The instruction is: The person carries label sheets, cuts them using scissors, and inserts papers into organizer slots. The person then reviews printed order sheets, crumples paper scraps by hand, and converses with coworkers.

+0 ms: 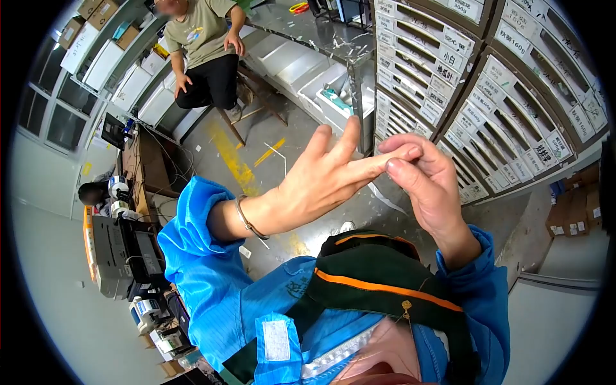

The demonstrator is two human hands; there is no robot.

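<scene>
My left hand (314,183) is stretched out in front of my chest, its back toward me and a metal bangle (242,217) on the wrist. Two of its fingers point up, apart from each other, while one long finger reaches across to the right. Around the tip of that finger, the thumb and forefinger of my right hand (430,183) are pinched. A pale, thin strip (387,200) shows just below the hands. Both arms are in blue sleeves, and a dark green bag with an orange zip (385,282) lies across my chest.
Labelled drawer cabinets (423,58) stand at the front right. A person (202,51) sits on a stool at the upper left. A workbench (301,29) with white bins (330,90) runs ahead, and a desk with machines (115,256) lines the left. Cardboard boxes (568,212) stand at right.
</scene>
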